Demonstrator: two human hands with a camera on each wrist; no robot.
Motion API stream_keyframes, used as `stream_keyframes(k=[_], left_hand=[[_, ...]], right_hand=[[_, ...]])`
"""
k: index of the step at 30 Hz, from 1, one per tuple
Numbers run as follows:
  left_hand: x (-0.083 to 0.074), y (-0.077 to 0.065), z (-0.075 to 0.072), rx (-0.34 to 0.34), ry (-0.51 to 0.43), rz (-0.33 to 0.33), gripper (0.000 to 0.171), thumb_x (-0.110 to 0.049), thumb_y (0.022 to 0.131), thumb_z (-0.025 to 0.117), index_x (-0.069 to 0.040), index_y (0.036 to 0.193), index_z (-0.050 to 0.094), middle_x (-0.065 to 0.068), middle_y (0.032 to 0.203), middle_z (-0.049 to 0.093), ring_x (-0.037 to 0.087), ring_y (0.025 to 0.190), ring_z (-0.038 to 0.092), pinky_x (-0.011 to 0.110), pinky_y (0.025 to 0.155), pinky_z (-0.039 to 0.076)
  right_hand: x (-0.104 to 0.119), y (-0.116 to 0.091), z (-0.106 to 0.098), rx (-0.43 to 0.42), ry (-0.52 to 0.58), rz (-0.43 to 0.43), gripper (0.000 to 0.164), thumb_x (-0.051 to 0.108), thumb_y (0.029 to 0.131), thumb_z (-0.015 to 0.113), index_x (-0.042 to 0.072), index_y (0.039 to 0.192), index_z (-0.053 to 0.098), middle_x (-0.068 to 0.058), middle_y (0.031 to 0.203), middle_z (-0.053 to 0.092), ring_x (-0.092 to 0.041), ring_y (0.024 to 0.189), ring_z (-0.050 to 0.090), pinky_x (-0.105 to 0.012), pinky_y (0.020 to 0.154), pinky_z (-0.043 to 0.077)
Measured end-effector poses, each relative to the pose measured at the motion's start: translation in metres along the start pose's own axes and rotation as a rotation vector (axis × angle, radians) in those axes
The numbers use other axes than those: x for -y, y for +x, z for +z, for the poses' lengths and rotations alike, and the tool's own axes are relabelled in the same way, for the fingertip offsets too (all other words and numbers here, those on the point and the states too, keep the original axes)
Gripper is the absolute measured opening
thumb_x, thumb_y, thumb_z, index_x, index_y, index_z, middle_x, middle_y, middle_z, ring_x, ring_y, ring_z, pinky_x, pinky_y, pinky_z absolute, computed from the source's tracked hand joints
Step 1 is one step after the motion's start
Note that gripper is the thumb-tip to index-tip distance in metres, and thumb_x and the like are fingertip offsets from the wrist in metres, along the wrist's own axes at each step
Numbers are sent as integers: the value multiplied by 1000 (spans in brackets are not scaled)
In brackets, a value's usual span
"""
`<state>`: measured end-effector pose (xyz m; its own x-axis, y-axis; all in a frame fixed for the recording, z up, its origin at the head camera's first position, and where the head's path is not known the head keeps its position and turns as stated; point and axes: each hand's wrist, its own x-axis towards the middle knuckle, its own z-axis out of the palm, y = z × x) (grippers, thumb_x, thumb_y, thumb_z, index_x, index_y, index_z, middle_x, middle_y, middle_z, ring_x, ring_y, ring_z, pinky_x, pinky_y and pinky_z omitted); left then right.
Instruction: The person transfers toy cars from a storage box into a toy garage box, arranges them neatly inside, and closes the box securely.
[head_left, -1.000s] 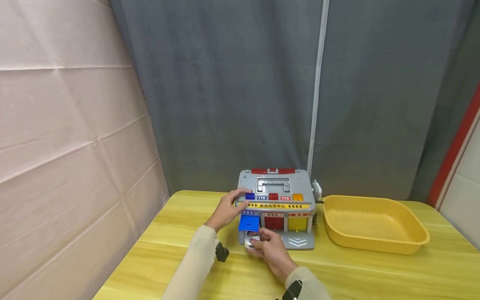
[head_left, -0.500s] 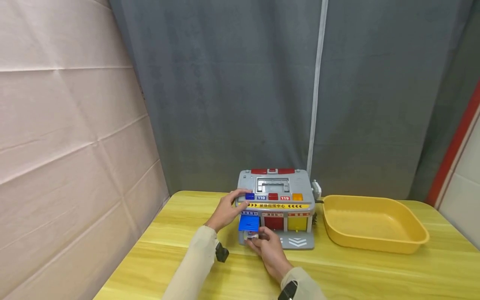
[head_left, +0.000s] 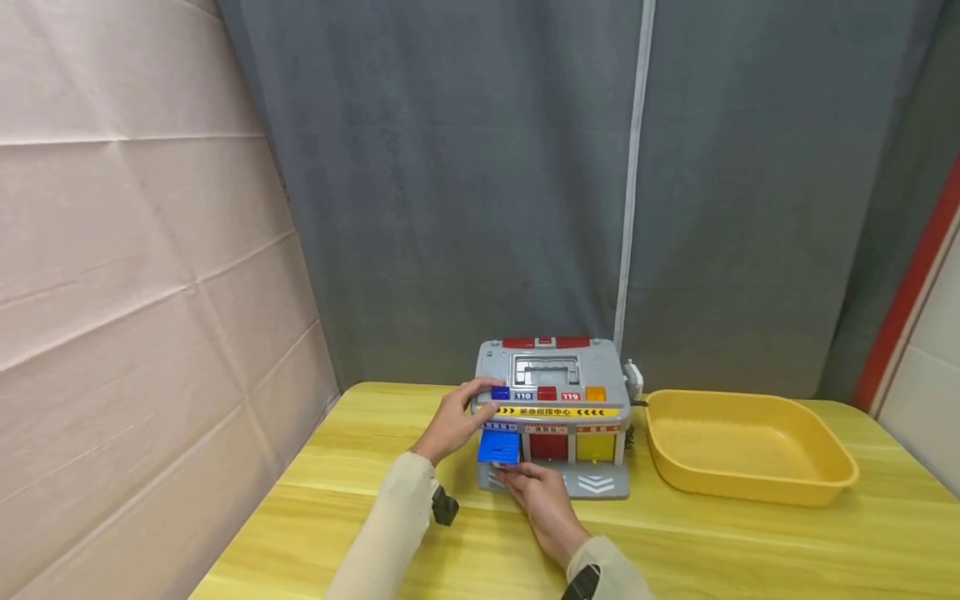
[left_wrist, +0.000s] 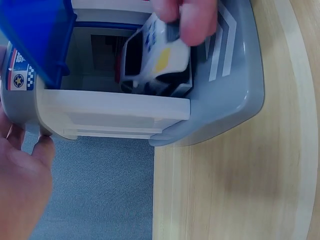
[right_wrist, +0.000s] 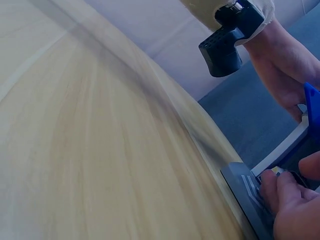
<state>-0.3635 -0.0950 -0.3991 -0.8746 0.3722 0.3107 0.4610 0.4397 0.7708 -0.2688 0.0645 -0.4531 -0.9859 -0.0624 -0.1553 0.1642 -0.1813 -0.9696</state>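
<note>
A grey toy rescue station [head_left: 546, 412] stands on the table, with a blue flap door [head_left: 498, 447] swung up at its left bay. My left hand [head_left: 452, 422] holds the roof's left front corner, thumb towards the front. My right hand [head_left: 546, 507] pinches the rear of a small white toy police car [left_wrist: 164, 57], its front inside the left bay. In the left wrist view the car is tilted and partly blurred. From the head view, the door and my right fingers hide nearly all of it.
To the station's right lies a yellow plastic tray [head_left: 750, 492]. Red [head_left: 548, 447] and yellow [head_left: 595, 447] doors cover the other two bays. A white handset-like piece [head_left: 633, 379] hangs on the station's right side. A grey curtain [head_left: 480, 208] hangs behind the table.
My right hand has pushed the toy police car forward from the ramp into the left bay, under the blue door. The left hand and the station have stayed in place.
</note>
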Motion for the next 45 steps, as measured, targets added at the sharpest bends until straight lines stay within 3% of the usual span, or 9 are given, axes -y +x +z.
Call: stream_keyframes(k=[5, 9, 15, 21, 25, 31, 41, 45], left_hand=[[0, 1, 0, -2, 6, 12, 35, -38, 99, 61, -37, 135, 60, -1, 147, 57, 24, 139, 49, 54, 119, 37], [1, 0, 1, -2, 3, 4, 35, -38, 99, 61, -37, 134, 60, -1, 149, 56, 25, 141, 47, 55, 120, 36], [1, -1, 1, -2, -3, -10, 35, -39, 99, 61, -40, 134, 59, 0, 150, 54, 26, 138, 49, 56, 119, 37], [1, -1, 1, 1, 4, -32, 35, -40, 99, 61, -42, 134, 59, -1, 150, 53, 25, 136, 50, 54, 116, 41], [1, -1, 2, 5, 2, -22, 35, -41, 99, 61, -41, 134, 59, 0, 150, 54, 26, 136, 50, 56, 117, 40], [2, 0, 2, -7, 2, -8, 34, -37, 99, 62, -40, 133, 60, 0, 146, 57, 25, 133, 52, 56, 116, 41], [-1, -1, 1, -12, -13, 9, 35, -38, 98, 64, -39, 133, 61, -1, 143, 60, 24, 134, 53, 54, 116, 41], [-1, -1, 1, -12, -1, 9, 35, -38, 98, 63, -39, 133, 61, -1, 144, 59, 24, 134, 53, 55, 116, 40]], right_hand=[[0, 0, -4, 47, 31, -6, 42, 0, 102, 43, -16, 141, 43, -33, 144, 51, -38, 134, 56, -45, 112, 47], [0, -1, -6, 74, 34, -6, 43, 0, 101, 44, -15, 142, 42, -33, 143, 50, -37, 130, 60, -42, 109, 51], [1, -1, -9, 48, -50, -6, 41, 3, 99, 49, -10, 138, 49, -29, 135, 58, -23, 108, 70, -39, 96, 59], [2, -3, -13, 85, -125, 11, 54, 6, 96, 56, -7, 146, 43, -24, 118, 65, -18, 85, 69, -35, 77, 62], [1, -8, -21, 120, -163, 6, 39, 5, 96, 56, -5, 134, 56, -18, 110, 68, -17, 77, 67, -33, 70, 61], [15, -15, -32, 72, -265, -103, 19, 4, 98, 56, -6, 112, 65, -19, 104, 71, -17, 76, 65, -33, 67, 59], [53, -23, -25, 29, -433, -369, 8, 4, 95, 63, 1, 99, 68, -14, 88, 68, -25, 73, 66, -32, 60, 59], [64, -23, -24, 29, -491, -432, 5, 3, 93, 65, 2, 97, 69, -10, 84, 68, -26, 71, 64, -25, 60, 56]])
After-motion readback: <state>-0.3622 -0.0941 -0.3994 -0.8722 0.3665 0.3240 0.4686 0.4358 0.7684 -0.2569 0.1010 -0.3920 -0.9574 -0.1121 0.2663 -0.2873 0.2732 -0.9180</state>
